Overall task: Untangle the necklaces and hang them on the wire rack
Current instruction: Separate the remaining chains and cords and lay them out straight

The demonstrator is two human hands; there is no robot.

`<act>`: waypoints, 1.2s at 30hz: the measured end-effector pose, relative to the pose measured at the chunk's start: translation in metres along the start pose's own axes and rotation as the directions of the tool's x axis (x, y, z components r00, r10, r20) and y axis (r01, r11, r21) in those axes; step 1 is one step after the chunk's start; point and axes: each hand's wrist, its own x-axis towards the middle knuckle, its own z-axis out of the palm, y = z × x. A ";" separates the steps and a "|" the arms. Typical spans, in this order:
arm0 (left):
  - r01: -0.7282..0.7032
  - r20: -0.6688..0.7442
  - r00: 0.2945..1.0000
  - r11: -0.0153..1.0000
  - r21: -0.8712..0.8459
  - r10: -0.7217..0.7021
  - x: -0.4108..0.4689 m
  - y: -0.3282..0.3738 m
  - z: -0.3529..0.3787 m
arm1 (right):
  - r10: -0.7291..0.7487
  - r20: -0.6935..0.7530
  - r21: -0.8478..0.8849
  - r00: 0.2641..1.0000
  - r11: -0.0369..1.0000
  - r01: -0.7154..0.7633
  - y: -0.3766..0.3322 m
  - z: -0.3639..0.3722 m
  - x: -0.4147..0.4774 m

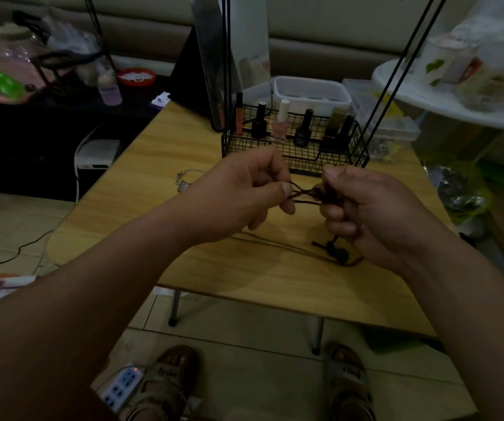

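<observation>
Above the table (159, 153), head view: our left hand (244, 189), at 9 o'clock, and right hand (363, 208), at 3 o'clock, each pinch the dark cord necklace (305, 197), held taut, we judge, to expose its tangle; wire rack (296, 147) stands at 12 o'clock.

No legible text, label or number anywhere.

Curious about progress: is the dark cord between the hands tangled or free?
Tangled: the dark cord crosses itself and bunches between the left hand and right hand, both pinching it.
</observation>
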 end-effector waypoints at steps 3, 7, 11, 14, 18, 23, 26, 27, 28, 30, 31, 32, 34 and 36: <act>-0.001 -0.012 1.000 1.000 -0.030 0.000 0.001 0.001 0.000 | 0.008 0.039 -0.080 0.999 0.997 -0.005 -0.002 -0.001 0.000; -0.021 -0.052 0.998 1.000 0.011 0.022 0.001 0.002 0.001 | 0.049 0.184 -0.225 0.982 0.974 -0.006 -0.002 -0.002 -0.002; -0.008 -0.107 0.994 1.000 -0.014 0.006 0.002 0.002 0.004 | 0.037 0.151 -0.249 0.988 0.968 0.002 0.001 -0.002 0.000; -0.012 -0.122 0.993 0.998 -0.061 0.004 0.001 0.003 0.006 | -0.015 0.097 -0.178 0.995 0.983 0.032 0.002 0.000 0.000; -0.040 -0.131 0.991 0.998 -0.038 0.034 0.002 0.002 0.011 | -0.096 -0.021 -0.112 0.995 0.989 0.093 0.005 0.005 0.002; -0.031 -0.123 0.992 0.999 -0.018 0.028 0.003 0.001 0.012 | -0.096 -0.127 0.026 0.987 0.995 0.100 0.007 0.008 0.004; -0.015 -0.108 0.994 1.000 -0.007 0.014 0.001 0.002 0.013 | -0.056 -0.133 0.105 0.990 0.992 0.070 0.006 0.010 0.002; -0.010 -0.106 0.994 1.000 -0.006 0.009 0.001 0.002 0.014 | -0.042 -0.138 0.124 0.990 0.991 0.059 0.006 0.011 0.002; -0.005 -0.108 0.994 1.000 -0.011 0.004 0.001 0.002 0.014 | -0.030 -0.146 0.137 0.989 0.989 0.050 0.006 0.012 0.002; -0.003 -0.116 0.993 1.000 -0.023 0.000 0.001 0.003 0.012 | -0.012 -0.162 0.149 0.987 0.988 0.036 0.006 0.011 0.001; -0.006 -0.119 0.993 1.000 -0.025 0.003 0.000 0.003 0.011 | -0.002 -0.167 0.154 0.986 0.988 0.028 0.005 0.009 0.001; -0.007 -0.121 0.993 1.000 -0.025 0.004 0.000 0.003 0.010 | 0.009 -0.172 0.158 0.985 0.987 0.019 0.005 0.007 0.001; -0.005 -0.122 0.993 1.000 -0.010 0.004 0.000 0.003 0.008 | 0.035 -0.162 0.193 0.986 0.981 -0.003 0.004 0.004 0.000; -0.002 -0.121 0.993 1.000 0.008 0.003 -0.001 0.002 0.007 | 0.052 -0.111 0.305 0.992 0.952 -0.015 0.002 0.001 0.000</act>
